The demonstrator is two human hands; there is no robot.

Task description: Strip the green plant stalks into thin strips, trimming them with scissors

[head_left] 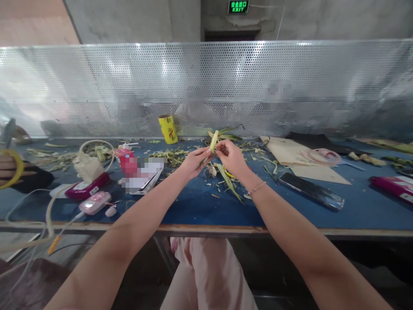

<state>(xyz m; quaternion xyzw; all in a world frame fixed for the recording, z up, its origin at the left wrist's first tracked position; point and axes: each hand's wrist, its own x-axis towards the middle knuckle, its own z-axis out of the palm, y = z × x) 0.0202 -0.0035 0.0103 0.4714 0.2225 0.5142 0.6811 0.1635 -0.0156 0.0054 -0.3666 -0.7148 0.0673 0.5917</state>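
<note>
Both my hands meet above the middle of the blue table (193, 202). My left hand (195, 161) and my right hand (230, 157) pinch a pale green leaf strip (213, 142) between the fingertips, held a little above the surface. A long green leaf (229, 183) hangs down from below my right hand onto the table. Small leaf scraps (214, 189) lie right under the hands. A thin bracelet (257, 188) circles my right wrist.
A black phone (311, 190) lies to the right, brown paper (297, 159) and a pink round object (321, 156) behind it. Left are a red box (127, 161), pink devices (95, 202) with cables, and a yellow roll (168, 128). A perforated metal screen (206, 86) closes the back.
</note>
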